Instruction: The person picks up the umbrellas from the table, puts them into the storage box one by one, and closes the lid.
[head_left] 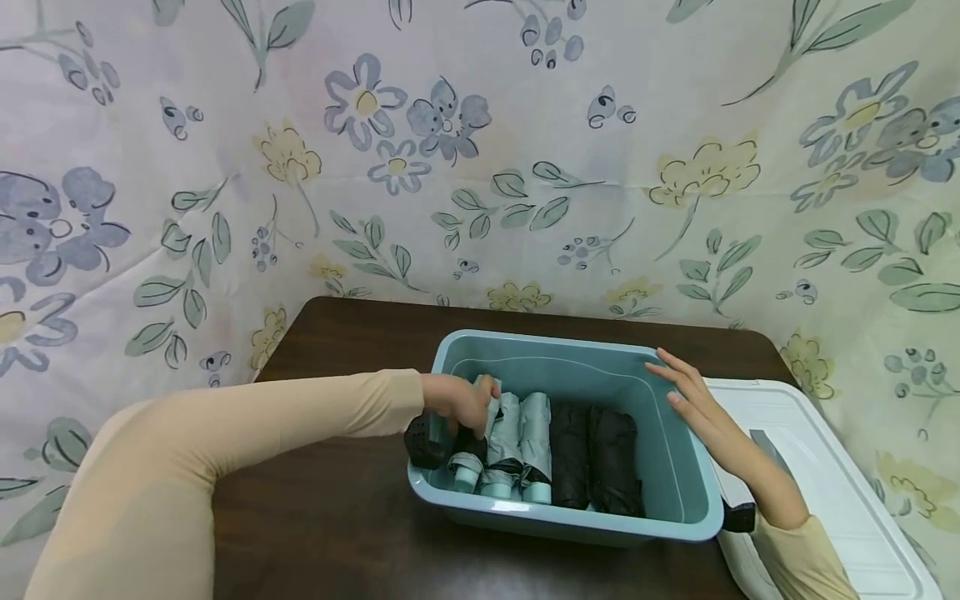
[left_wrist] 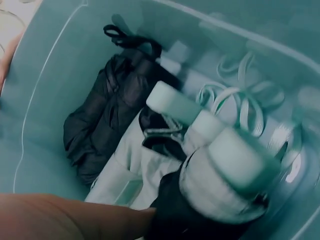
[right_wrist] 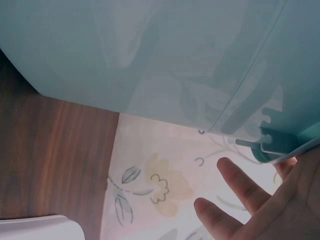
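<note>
A teal plastic bin point(head_left: 678, 467) holds folded umbrellas in a row. My left hand point(head_left: 467, 404) reaches in at its left side and grips a pale green folded umbrella point(head_left: 467, 473), whose pale handle end shows large in the left wrist view. Beside it lie more pale green umbrellas point(head_left: 536, 442), handle ends toward me. Further right are black folded umbrellas point(head_left: 613, 454), one with a wrist loop point(left_wrist: 127, 37) in the left wrist view. Against the bin's right rim rests my right hand point(head_left: 701, 412), its fingers spread and fairly straight.
The bin stands on a dark brown wooden table point(head_left: 322, 500). A white lid point(head_left: 840, 467) lies to its right, under my right forearm. Flower-patterned cloth point(head_left: 480, 167) hangs behind the table. Pale straps point(left_wrist: 240, 102) lie in the bin beyond the handle ends.
</note>
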